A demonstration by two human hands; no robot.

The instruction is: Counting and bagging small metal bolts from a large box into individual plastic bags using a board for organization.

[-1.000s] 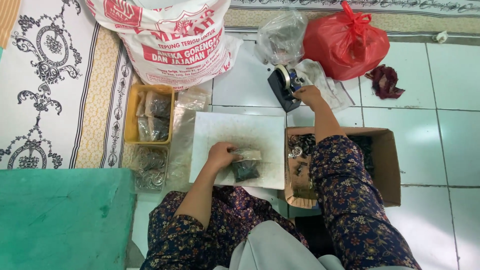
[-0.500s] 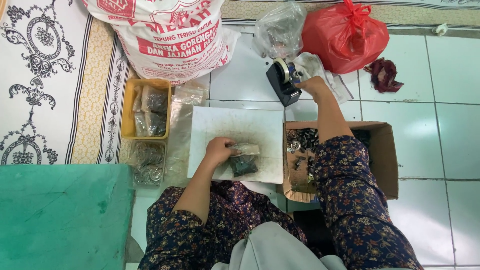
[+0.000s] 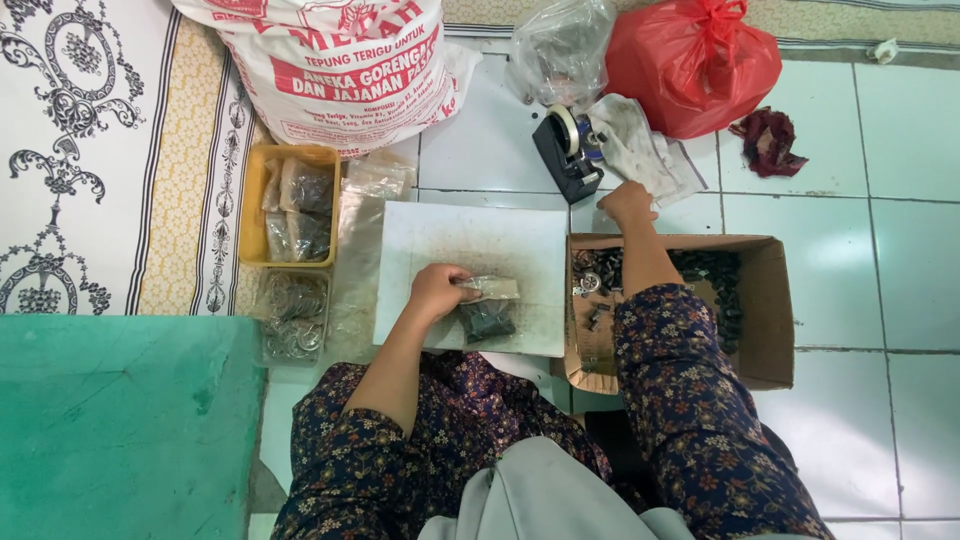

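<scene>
Small clear bag (image 3: 486, 308) of dark bits sits pinched under the left hand (image 3: 437, 292) at centre frame. Right hand (image 3: 628, 203) rests loosely curled by the tape dispenser (image 3: 566, 152); the cardboard box (image 3: 755, 300) holds dark parts, partly hidden by the arm.

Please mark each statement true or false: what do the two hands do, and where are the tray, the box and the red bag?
1. The left hand presses a small clear bag of dark parts onto the white sheet. True.
2. The right hand rests inside the red bag. False: it is by the tape dispenser.
3. The yellow tray holds filled bags. True.
4. The cardboard box is empty. False: dark parts lie in it.
</scene>
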